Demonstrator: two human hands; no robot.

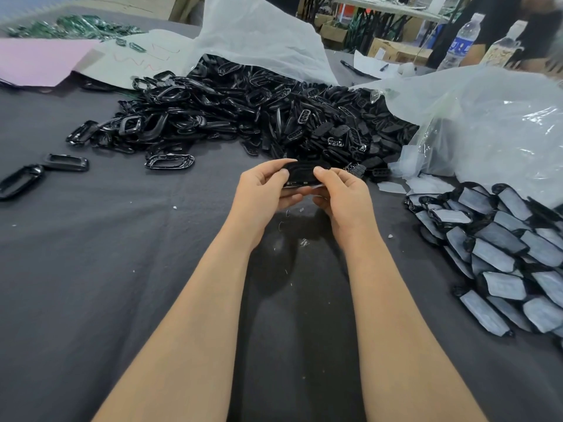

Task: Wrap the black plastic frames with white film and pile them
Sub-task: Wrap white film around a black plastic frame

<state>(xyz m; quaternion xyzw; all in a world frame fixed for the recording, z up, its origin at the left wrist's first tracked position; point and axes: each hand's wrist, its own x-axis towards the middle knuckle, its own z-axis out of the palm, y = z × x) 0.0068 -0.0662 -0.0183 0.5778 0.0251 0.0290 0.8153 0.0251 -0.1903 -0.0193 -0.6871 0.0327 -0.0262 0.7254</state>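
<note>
Cloth point(91, 269): dark grey fabric, matt, lightly creased.
Frames point(243, 111), heap: black plastic, glossy, smooth.
Held frame point(300, 175): black plastic, duller sheen.
Wrapped frames point(502, 254): whitish film, matt, over black plastic.
Bags point(487, 132): translucent plastic, crinkled, shiny.
Sheet point(36, 59): pink paper, matt.
Bottle point(460, 41): clear plastic, blue label.
Boxes point(393, 48): brown cardboard, matt.

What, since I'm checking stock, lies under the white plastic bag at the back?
Unwrapped black plastic frames spill from under the bag onto the grey cloth; anything deeper is covered.
</note>
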